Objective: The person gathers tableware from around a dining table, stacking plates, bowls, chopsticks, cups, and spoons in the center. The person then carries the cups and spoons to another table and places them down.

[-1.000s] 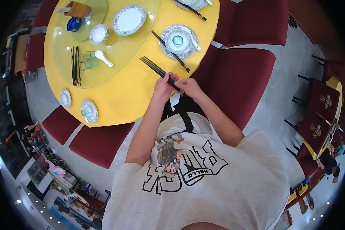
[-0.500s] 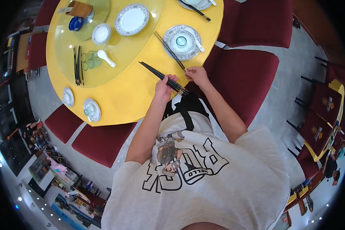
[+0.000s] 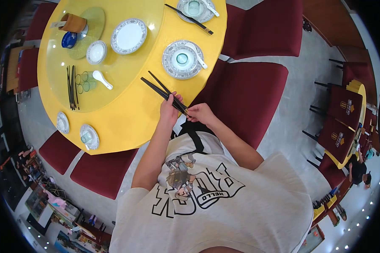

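Note:
A bundle of black chopsticks [image 3: 157,88] lies across my left hand [image 3: 170,109], whose fingers are wrapped round it. The thin ends point up and left over the yellow tablecloth [image 3: 131,122], and one stick fans out from the others. My right hand [image 3: 202,114] pinches at the gold-banded thick ends, close to my left hand. Just beyond the hands is a place setting: a patterned plate [image 3: 169,69] with a green glass [image 3: 182,59] and a white spoon [image 3: 197,55].
On the glass turntable are more chopsticks [image 3: 73,90], several glasses [image 3: 84,84], a white spoon [image 3: 101,79], a stack of small plates [image 3: 96,52], larger plates [image 3: 129,36] and a brown holder [image 3: 73,22]. Dark red chairs [image 3: 245,101] surround the table. A person [image 3: 359,169] is far right.
My right hand has brought its separate chopsticks over to the bundle in my left hand; both hands are now closer together. The whole view has shifted, with the table lower and further left.

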The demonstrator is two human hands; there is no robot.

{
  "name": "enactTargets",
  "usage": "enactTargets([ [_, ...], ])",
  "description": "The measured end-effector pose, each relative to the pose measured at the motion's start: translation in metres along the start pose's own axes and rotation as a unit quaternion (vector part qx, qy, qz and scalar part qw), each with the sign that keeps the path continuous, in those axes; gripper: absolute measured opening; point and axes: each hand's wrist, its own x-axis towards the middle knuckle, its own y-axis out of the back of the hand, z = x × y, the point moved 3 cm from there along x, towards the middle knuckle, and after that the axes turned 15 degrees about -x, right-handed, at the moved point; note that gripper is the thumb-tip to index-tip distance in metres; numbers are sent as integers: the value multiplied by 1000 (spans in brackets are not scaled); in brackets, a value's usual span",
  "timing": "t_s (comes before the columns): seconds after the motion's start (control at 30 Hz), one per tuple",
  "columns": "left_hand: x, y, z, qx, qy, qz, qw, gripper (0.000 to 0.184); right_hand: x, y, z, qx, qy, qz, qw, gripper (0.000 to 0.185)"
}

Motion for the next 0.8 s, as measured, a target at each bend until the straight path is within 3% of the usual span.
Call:
enactTargets([
  [0.1,2,-6,6,12,-24,-13,1000,24,-7,7,-27,-20,-11,-20,1000,16],
  [0.17,7,-7,8,9,-33,-33,999,20,-14,36,-60,-153,11,-40,987,16],
  [0.27,4,-14,14,-16,-41,-19,999,18,31,111,-85,-88,107,202,970,16],
  [0.37,3,-13,17,-50,-27,-10,998,17,105,193,-110,-150,173,352,908,20],
  [0.43,2,-11,18,-52,-32,-6,998,16,118,208,-145,-137,151,399,894,27],
  [0.47,0,-9,20,-53,-32,-2,998,16,123,209,-160,-138,152,394,896,27],
  [0.53,-9,-6,25,-53,-31,-1,998,16,140,207,-170,28,110,302,946,33],
  [0.67,-20,1,34,-51,-35,24,998,17,159,200,-178,40,103,232,966,32],
  [0.73,-23,6,38,-58,-45,28,997,18,173,200,-172,115,131,162,971,26],
  [0.8,-25,11,41,-66,-54,32,996,18,175,199,-171,109,131,164,972,24],
])
